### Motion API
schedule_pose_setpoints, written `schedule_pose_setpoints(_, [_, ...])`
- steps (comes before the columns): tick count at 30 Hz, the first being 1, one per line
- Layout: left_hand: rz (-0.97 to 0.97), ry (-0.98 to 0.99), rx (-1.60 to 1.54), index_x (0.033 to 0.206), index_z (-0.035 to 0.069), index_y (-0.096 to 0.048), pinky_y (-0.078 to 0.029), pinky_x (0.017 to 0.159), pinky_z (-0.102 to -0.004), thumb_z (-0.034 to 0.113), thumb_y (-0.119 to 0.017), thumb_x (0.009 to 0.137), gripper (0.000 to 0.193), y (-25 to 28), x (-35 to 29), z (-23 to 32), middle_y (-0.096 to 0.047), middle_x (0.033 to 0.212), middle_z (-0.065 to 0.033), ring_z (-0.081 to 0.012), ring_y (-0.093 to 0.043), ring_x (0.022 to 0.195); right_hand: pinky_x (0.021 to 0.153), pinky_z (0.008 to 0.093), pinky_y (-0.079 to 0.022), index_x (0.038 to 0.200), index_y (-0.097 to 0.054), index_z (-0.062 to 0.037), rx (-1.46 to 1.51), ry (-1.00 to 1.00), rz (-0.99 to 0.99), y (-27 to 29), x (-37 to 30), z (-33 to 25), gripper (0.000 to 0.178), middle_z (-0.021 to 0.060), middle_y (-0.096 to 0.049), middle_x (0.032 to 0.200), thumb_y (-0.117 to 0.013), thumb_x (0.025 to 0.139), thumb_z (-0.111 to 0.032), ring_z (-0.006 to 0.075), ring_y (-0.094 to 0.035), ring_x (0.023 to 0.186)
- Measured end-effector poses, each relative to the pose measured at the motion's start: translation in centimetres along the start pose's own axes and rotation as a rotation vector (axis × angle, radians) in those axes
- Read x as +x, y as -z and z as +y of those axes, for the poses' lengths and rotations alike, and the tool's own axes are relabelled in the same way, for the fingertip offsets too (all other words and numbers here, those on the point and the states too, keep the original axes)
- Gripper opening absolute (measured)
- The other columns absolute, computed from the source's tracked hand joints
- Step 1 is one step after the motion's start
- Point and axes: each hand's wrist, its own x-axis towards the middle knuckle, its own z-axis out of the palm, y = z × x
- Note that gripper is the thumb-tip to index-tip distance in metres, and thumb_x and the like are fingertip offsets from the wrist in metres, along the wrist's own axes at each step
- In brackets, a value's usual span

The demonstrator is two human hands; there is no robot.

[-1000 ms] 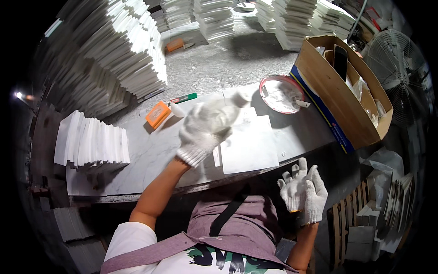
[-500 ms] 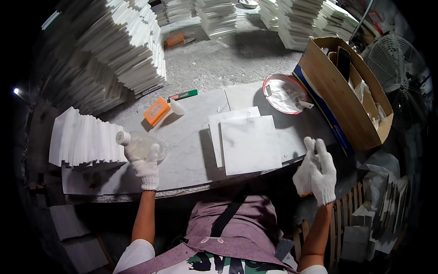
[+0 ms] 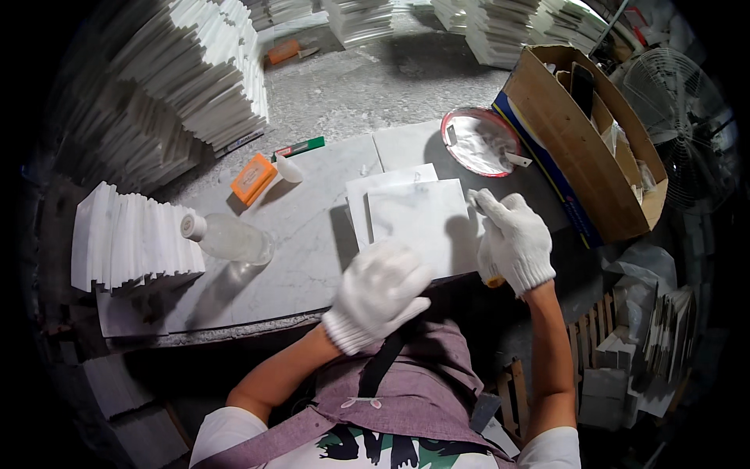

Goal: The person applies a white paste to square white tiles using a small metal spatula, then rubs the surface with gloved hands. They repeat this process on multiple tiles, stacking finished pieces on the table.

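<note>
My left hand (image 3: pixel 381 295), in a white knit glove, is over the table's front edge beside the tiles, blurred, with its thumb apart from the fingers and nothing seen in it. My gloved right hand (image 3: pixel 516 244) is closed at the right side of the tiles. A small dark tip shows at its fingers and a yellow end below its palm; the rest of what it holds is hidden. Two white square tiles lie overlapped on the table, the upper tile (image 3: pixel 414 211) partly covering the lower tile (image 3: pixel 357 205). A clear capped bottle (image 3: pixel 238 241) stands to the left.
A row of tiles (image 3: pixel 137 238) stands at the left. Behind are an orange box (image 3: pixel 253 180), a white scoop-like piece (image 3: pixel 289 170), a green box (image 3: pixel 301 148) and a red-rimmed bowl of white paste (image 3: pixel 478 144). A cardboard box (image 3: pixel 578 148) and a fan (image 3: pixel 672 117) are right.
My left hand has let go of the bottle and moved right to the front of the tiles. My right hand has moved up and left, close to the tiles' right edge.
</note>
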Motion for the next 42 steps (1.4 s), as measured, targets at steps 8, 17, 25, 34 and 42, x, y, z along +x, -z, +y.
schedule_pose_setpoints(8, [-0.049, -0.052, 0.183, 0.105, 0.013, -0.064, -0.045, 0.101, -0.0459, 0.02, -0.062, 0.075, 0.031, -5.6, 1.6, -1.5, -0.058, 0.118, -0.0107, -0.0315, -0.054, 0.117, 0.064, 0.0404, -0.055, 0.112, -0.068, -0.0241, -0.2, 0.116, -0.091, -2.3, 1.0, -0.7, 0.026, 0.0103, -0.064, 0.093, -0.059, 0.088, -0.019, 0.0286, -0.068, 0.077])
schedule_pose_setpoints(17, [-0.042, 0.013, 0.108, 0.107, 0.018, -0.068, -0.045, 0.103, -0.0482, 0.017, -0.063, 0.076, 0.032, -5.9, 1.3, -1.6, -0.059, 0.123, -0.0083, -0.031, -0.053, 0.12, 0.067, 0.0427, -0.053, 0.107, -0.065, -0.022, -0.18, 0.106, -0.25, -2.3, 1.9, -0.3, 0.022, 0.0107, -0.062, 0.093, -0.054, 0.089, -0.017, 0.0291, -0.066, 0.079])
schedule_pose_setpoints(25, [-0.025, 0.019, 0.071, 0.098, 0.013, -0.069, -0.05, 0.096, -0.0466, 0.017, -0.071, 0.075, 0.023, -5.4, 1.7, -1.5, -0.059, 0.119, -0.0095, -0.0321, -0.056, 0.112, 0.071, 0.0431, -0.054, 0.112, -0.064, -0.0195, -0.246, 0.046, -0.343, -1.7, 4.4, -1.2, 0.025, 0.0111, -0.062, 0.096, -0.052, 0.091, -0.015, 0.0305, -0.066, 0.083])
schedule_pose_setpoints(34, [-0.033, 0.004, 0.05, 0.099, 0.01, -0.068, -0.05, 0.094, -0.0457, 0.016, -0.071, 0.076, 0.024, -5.6, 2.1, -1.7, -0.059, 0.118, -0.0112, -0.0319, -0.056, 0.11, 0.069, 0.0431, -0.054, 0.11, -0.065, -0.0179, -0.251, 0.061, -0.335, -2.3, 4.8, -0.7, 0.024, 0.0143, -0.061, 0.093, -0.053, 0.09, -0.014, 0.0316, -0.067, 0.083])
schedule_pose_setpoints(42, [-0.027, 0.014, 0.074, 0.1, 0.012, -0.068, -0.05, 0.095, -0.0468, 0.017, -0.07, 0.076, 0.025, -5.9, 2.1, -1.6, -0.058, 0.12, -0.0106, -0.0319, -0.054, 0.113, 0.069, 0.0448, -0.054, 0.105, -0.066, -0.017, -0.275, 0.068, -0.341, -2.3, 5.3, -0.7, 0.021, 0.015, -0.062, 0.096, -0.052, 0.089, -0.013, 0.0322, -0.068, 0.085])
